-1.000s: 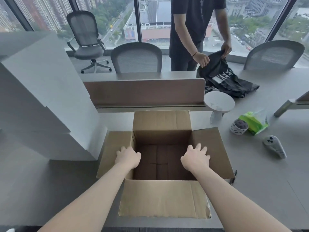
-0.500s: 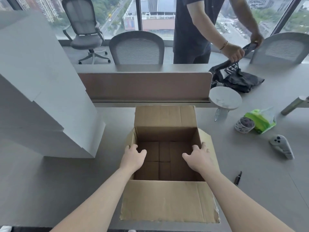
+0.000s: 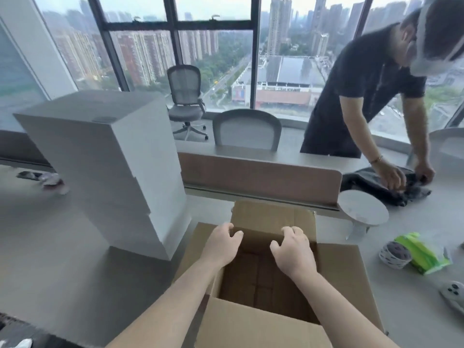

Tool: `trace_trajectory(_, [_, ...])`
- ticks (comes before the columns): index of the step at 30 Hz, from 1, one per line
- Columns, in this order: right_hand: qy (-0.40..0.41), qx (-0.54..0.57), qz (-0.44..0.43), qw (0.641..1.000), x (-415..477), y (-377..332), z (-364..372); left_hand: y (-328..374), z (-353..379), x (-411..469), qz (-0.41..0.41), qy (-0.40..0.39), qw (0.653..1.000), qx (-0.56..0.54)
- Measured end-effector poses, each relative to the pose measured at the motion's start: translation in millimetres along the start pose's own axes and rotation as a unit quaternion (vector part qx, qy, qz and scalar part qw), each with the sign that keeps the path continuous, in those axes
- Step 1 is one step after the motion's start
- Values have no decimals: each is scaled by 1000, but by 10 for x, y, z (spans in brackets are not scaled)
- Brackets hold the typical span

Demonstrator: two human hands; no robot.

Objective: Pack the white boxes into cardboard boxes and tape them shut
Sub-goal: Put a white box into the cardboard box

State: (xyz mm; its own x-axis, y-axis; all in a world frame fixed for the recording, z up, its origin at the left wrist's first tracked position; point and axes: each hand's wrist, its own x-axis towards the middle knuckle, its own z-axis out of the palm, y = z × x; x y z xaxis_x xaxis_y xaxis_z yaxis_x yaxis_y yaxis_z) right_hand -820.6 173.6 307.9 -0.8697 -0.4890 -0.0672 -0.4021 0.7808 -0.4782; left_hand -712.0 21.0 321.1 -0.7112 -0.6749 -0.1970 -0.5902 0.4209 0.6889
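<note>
Both bare forearms are hanging over the open brown cardboard box, which is sitting on the grey counter directly under the hands. Near flap is lying folded out twd the wearer, side flaps are spreading outward below the wrists, and the far flap is standing up just beyond the fingertips. Left hand is gripping the far-left corner of the box rim, fingers curling over the edge. Right hand is gripping the far rim likewise, fingers hooking over the fold, thumb pointing inward. Btwn & below the hands, the brown bottom flaps are showing.

Left of the left hand, a tall stack of white boxes is standing on the counter close beside the left flap; can't tell if they're touching.

Right of the right hand, well apart: a white handheld controller, then a small patterned white tape roll just beside a green plastic packet, then a round white stand.

Beyond the fingertips a low brown desk partition is running across. Past it, to the right, a person in a dark shirt is bending over a dark garment, both of that person's hands on it. A grey mesh chair is standing behind the partition, w/ windows farther back.
</note>
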Motion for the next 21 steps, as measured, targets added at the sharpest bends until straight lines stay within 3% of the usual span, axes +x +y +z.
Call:
trace_trajectory(9, [59,98,-177,978,-70,-1458,-782,562,-1265,-317,102,131,985,-38])
trace_trajectory(21, [92,123,-264,952,-49,-3370,-1138,270,-3139,-247,183,255,949,-41])
